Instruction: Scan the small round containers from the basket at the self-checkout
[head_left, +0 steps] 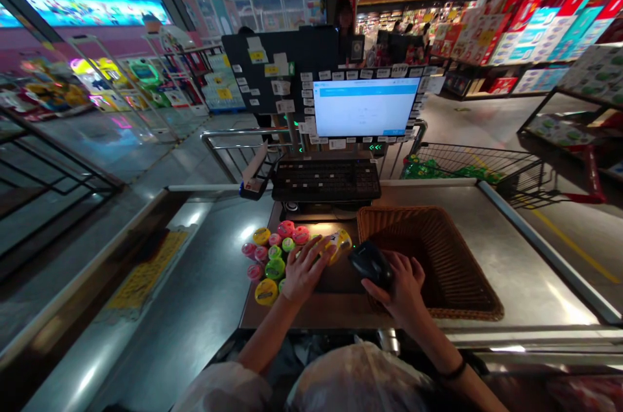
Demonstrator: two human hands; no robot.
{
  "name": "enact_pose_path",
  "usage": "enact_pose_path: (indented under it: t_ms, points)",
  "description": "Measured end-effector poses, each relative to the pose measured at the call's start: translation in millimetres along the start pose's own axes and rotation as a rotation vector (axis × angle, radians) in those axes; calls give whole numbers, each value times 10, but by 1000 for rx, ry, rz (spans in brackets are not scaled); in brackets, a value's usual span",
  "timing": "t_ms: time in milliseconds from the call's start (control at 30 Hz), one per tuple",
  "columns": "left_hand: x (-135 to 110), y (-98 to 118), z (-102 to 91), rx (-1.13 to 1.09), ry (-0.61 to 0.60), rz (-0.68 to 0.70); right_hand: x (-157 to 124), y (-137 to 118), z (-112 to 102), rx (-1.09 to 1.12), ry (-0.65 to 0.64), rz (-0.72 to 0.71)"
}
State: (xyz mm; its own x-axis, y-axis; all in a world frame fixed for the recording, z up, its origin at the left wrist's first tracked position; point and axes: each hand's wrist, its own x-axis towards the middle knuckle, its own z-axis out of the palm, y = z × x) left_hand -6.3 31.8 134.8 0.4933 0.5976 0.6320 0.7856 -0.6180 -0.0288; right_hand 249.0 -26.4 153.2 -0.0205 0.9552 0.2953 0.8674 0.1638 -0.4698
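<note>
In my right hand (406, 282) is a black handheld barcode scanner (370, 264), its head pointing left with a small green light on it. My left hand (306, 267) has its fingers curled over a yellow container (339, 246) that lies tilted just left of the scanner; part of it is hidden under the fingers. To the left of this hand stands a tight cluster of small round containers with coloured lids, among them a pink one (285, 229), a green one (275, 268) and a yellow one (267, 292).
A brown wicker basket (467, 269) sits at the right on the metal counter (204, 308). Behind are a black keyboard (326, 180), a lit monitor (367, 107) and a card reader (254, 188). A shopping cart (487, 162) with green goods stands beyond the counter.
</note>
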Motion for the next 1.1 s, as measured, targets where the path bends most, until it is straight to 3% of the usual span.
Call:
enact_pose_path:
  t_ms: [233, 500, 733, 1100]
  points:
    - [-134, 134, -42, -92, -265, -227, -1, 49, 144, 11, -34, 59]
    - [-378, 296, 247, -180, -432, -498, -4, 94, 259, 60, 4, 165]
    - [-451, 354, 428, -209, -583, -467, -9, 106, 311, 173, -3, 263]
    - [-697, 146, 754, -185, -712, -304, -64, 42, 190, 203, -45, 329]
